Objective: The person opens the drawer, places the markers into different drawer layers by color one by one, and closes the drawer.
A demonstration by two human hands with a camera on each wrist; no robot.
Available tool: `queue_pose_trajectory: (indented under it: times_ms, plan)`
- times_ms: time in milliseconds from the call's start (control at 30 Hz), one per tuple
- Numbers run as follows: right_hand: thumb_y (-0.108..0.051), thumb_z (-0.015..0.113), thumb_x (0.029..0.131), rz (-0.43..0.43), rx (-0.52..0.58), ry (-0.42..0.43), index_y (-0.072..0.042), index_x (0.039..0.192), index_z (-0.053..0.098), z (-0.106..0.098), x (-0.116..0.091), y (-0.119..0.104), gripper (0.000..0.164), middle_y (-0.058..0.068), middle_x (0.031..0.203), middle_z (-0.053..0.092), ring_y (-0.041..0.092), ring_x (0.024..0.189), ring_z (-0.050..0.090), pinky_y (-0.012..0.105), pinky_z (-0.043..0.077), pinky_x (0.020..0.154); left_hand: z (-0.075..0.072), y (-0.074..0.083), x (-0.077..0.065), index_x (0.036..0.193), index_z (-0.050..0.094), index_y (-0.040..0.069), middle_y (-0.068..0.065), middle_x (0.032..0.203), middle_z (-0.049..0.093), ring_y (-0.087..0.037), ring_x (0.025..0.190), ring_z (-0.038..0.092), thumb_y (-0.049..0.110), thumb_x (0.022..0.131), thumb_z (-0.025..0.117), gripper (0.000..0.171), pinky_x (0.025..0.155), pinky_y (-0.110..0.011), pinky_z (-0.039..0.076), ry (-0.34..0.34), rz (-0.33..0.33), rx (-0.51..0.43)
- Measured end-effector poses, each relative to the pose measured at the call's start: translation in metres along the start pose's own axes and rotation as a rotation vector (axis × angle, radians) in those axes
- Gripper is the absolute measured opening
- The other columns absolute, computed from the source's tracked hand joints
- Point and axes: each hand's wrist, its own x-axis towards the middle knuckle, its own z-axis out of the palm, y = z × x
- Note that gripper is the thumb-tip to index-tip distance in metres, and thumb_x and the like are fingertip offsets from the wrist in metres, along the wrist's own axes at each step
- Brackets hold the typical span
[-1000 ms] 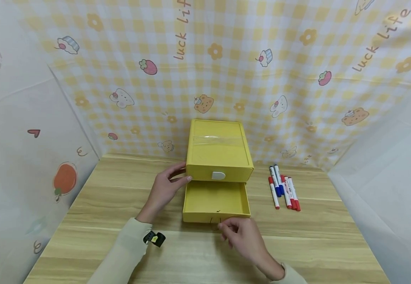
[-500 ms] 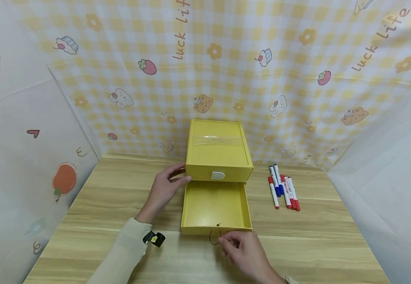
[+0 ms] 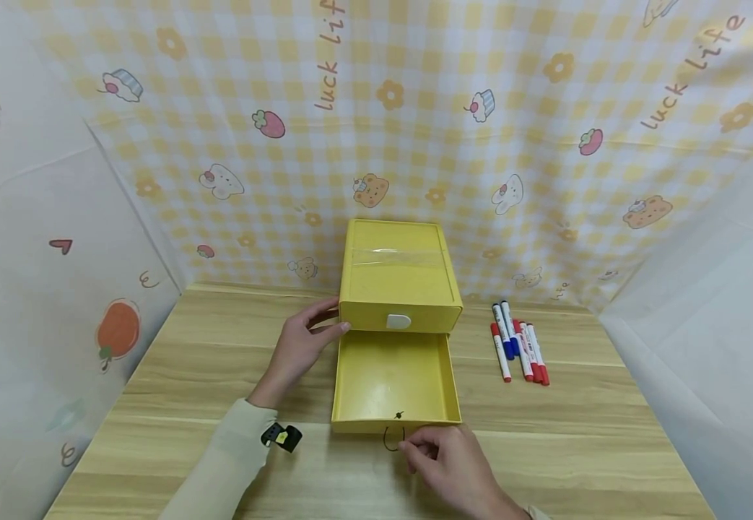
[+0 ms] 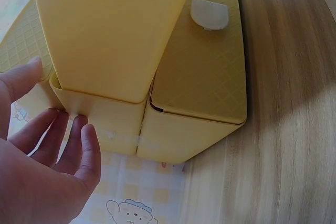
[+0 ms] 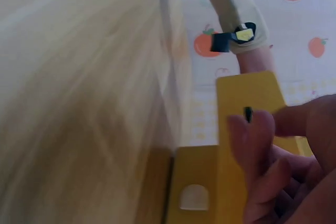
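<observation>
A yellow drawer cabinet (image 3: 398, 282) stands against the patterned cloth. Below its top drawer, which has a white tab handle (image 3: 398, 321), another drawer (image 3: 389, 375) is pulled far out, with nothing inside but a small dark knot (image 3: 398, 415) at its front. My right hand (image 3: 447, 462) pinches the thin dark cord loop (image 3: 386, 440) on that drawer's front. At the cabinet's left side, my left hand (image 3: 299, 350) rests with fingers extended against the wall and thumb at the front edge. In the left wrist view a lower drawer (image 4: 205, 61) with a white tab is closed.
Several markers (image 3: 520, 347) with red, blue and black ends lie on the wooden table (image 3: 577, 412) to the cabinet's right. Behind hangs a yellow checked cloth (image 3: 415, 144). White cloth (image 3: 58, 289) flanks the table on the left.
My right hand has moved toward me with the cord loop, and the drawer has slid further out, mostly in the first half second. My left hand has stayed at the cabinet's side.
</observation>
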Motion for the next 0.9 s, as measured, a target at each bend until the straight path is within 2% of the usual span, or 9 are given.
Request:
queue_pose_trajectory:
  times_ms: [233,433,667,900]
  plan:
    - [-0.018,0.082,0.102,-0.118,-0.069,0.022,-0.019,0.089,0.085,-0.020,-0.006,-0.017,0.013,-0.021,0.077,0.070,-0.006,0.063,0.059,0.021,0.055,0.054,-0.001,0.002,0.000,0.152,0.064,0.003,-0.016,0.150,0.065,-0.033,0.140,0.062,0.013,0.101,0.083,0.055,0.111,-0.040,0.057,0.000,-0.001,0.008]
    - [-0.010,0.084,0.098,-0.233,-0.118,0.137,-0.021,0.088,0.083,-0.041,-0.002,-0.026,0.015,-0.021,0.077,0.069,-0.006,0.062,0.058,0.019,0.053,0.051,0.000,0.001,0.001,0.153,0.064,0.003,-0.017,0.150,0.065,-0.034,0.140,0.061,0.013,0.101,0.083,0.056,0.111,-0.040,0.057,-0.001,-0.006,0.008]
    - [-0.009,0.083,0.097,-0.115,-0.133,0.274,-0.016,0.091,0.083,-0.068,0.017,-0.019,0.010,-0.020,0.073,0.067,0.002,0.060,0.058,0.025,0.053,0.051,-0.001,0.000,0.000,0.152,0.064,0.003,-0.017,0.151,0.065,-0.034,0.140,0.061,0.013,0.102,0.082,0.055,0.111,-0.040,0.057,-0.008,0.002,0.006]
    - [-0.005,0.082,0.095,-0.133,-0.162,0.440,-0.008,0.091,0.083,-0.091,0.042,0.019,0.005,-0.012,0.075,0.070,0.005,0.061,0.061,0.021,0.053,0.054,-0.001,0.000,0.001,0.153,0.064,0.003,-0.016,0.151,0.064,-0.034,0.141,0.061,0.013,0.102,0.082,0.055,0.111,-0.041,0.056,-0.009,0.004,0.005]
